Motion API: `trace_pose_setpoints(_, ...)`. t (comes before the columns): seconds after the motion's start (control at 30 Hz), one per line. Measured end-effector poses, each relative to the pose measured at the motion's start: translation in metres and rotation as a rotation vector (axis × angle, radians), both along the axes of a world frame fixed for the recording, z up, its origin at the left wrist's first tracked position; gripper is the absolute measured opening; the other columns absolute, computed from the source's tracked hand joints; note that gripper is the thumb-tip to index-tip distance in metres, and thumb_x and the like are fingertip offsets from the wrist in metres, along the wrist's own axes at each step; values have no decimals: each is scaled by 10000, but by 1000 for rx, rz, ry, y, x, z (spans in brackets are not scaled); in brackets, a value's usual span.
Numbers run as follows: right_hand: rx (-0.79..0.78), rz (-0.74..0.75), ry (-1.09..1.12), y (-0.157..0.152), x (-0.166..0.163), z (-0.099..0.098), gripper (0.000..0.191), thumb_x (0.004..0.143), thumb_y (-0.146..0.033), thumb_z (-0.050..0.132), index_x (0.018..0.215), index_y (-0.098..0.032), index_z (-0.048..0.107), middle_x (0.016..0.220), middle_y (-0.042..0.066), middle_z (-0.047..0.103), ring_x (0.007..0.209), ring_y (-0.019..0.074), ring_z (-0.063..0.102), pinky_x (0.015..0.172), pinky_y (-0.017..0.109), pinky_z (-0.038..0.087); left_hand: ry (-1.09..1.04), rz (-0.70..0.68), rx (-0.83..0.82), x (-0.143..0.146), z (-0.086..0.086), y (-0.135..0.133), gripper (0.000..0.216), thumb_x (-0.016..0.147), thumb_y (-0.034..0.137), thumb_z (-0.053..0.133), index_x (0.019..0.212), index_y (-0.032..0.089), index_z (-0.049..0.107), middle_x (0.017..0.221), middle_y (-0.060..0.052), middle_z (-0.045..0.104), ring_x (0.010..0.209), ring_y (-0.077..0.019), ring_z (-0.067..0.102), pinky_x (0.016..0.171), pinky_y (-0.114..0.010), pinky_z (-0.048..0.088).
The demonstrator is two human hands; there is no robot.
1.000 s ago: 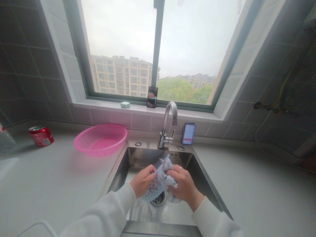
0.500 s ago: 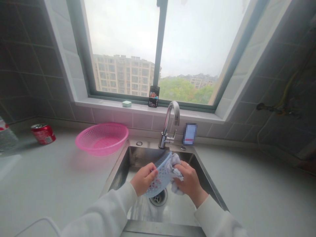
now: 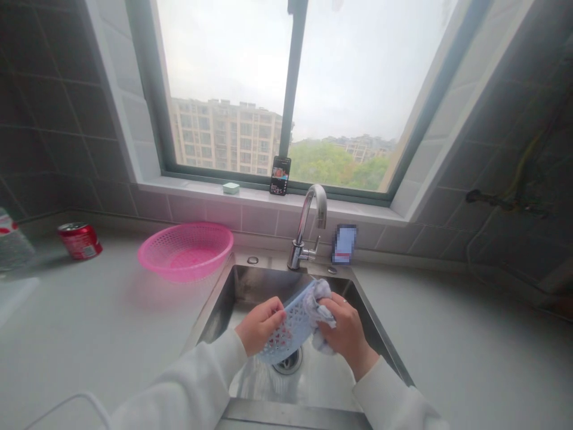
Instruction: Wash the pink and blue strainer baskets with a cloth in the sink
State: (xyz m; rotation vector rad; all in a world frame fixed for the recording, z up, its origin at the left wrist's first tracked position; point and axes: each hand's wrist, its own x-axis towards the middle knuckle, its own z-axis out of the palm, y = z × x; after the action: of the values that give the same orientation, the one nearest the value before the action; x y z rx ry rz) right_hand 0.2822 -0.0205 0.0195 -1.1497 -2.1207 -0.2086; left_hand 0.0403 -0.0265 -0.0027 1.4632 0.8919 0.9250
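A light blue plastic basket (image 3: 293, 328) with a pierced wall is tilted over the steel sink (image 3: 250, 280). My left hand (image 3: 259, 325) grips its rim, thumb on the near side and some fingers behind the wall. Bunched in my right hand (image 3: 347, 328) is a pale, crumpled cloth (image 3: 319, 304), pressed against the basket's right end. The cloth covers that part of the rim. Below the basket the drain (image 3: 289, 361) shows in part.
Behind the sink rises a chrome faucet (image 3: 308, 227). A pink colander (image 3: 185, 254), a red can (image 3: 80, 240) and a clear bottle (image 3: 13, 242) stand on the left counter. One phone (image 3: 280, 175) leans on the window; a blurred device (image 3: 344, 243) stands right of the faucet.
The basket has turned slightly, showing more of its pierced side. My right hand and the cloth have shifted a little to the right; my left hand keeps its grip.
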Motion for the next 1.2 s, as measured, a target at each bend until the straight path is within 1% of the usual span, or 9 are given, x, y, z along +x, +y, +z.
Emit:
trace_pose_setpoints(0.13,7,21,-55,-6,-8,1,119,805,-230,597,821,-223,715,826,76,698,772,235,650,670,307,481,-21,30,-22,2,-3,1,384,814,581,582,774,219,459,663,26,549,624,-169,529,595,-277,392)
trace_pose_setpoints(0.3,-36,337,-191,-21,-27,5,75,800,-264,640,815,-256,713,805,32,701,707,199,620,644,291,455,168,109,166,1,-1,5,270,829,434,540,687,211,481,664,20,486,684,-169,464,636,-286,359)
trace_pose_setpoints(0.37,-84,286,-156,-16,-23,4,89,775,-229,633,822,-249,705,830,38,707,738,207,634,659,292,469,181,106,156,0,0,6,311,842,476,540,684,217,475,648,20,494,654,-171,489,604,-283,364)
trace_pose_setpoints(0.43,-111,120,-70,-7,-13,2,131,755,-190,608,836,-230,702,845,59,708,773,224,652,669,297,487,157,101,92,0,-1,7,391,835,581,557,701,228,457,617,33,498,582,-168,521,547,-274,375)
trace_pose_setpoints(0.53,-72,-19,5,-2,-4,2,144,774,-181,589,847,-221,706,852,74,711,797,233,662,681,301,507,111,126,21,1,-5,7,508,779,717,601,718,236,447,574,56,499,475,-153,520,469,-259,377)
trace_pose_setpoints(0.67,51,190,-80,-18,-15,7,91,818,-261,625,814,-240,714,782,55,681,720,213,618,632,299,477,59,199,66,1,-10,10,562,783,772,586,705,230,460,527,61,501,422,-132,490,435,-244,364)
trace_pose_setpoints(0.77,47,358,-60,-21,-20,7,111,843,-301,620,827,-240,712,794,47,687,701,206,616,644,312,489,-11,249,58,0,-9,11,596,763,800,605,691,227,454,511,75,470,411,-117,473,415,-227,353)
trace_pose_setpoints(0.97,47,63,311,0,-1,-2,160,893,-288,565,863,-209,701,853,78,680,760,227,670,661,326,539,-247,231,-135,3,-2,11,680,612,829,733,714,216,457,561,90,464,430,-102,488,396,-210,387)
trace_pose_setpoints(1.2,38,385,39,-29,-26,2,123,828,-320,643,871,-237,723,839,64,688,740,225,634,660,338,509,-389,166,-245,0,-1,13,657,481,564,959,849,116,650,677,-9,647,579,-139,595,560,-257,481)
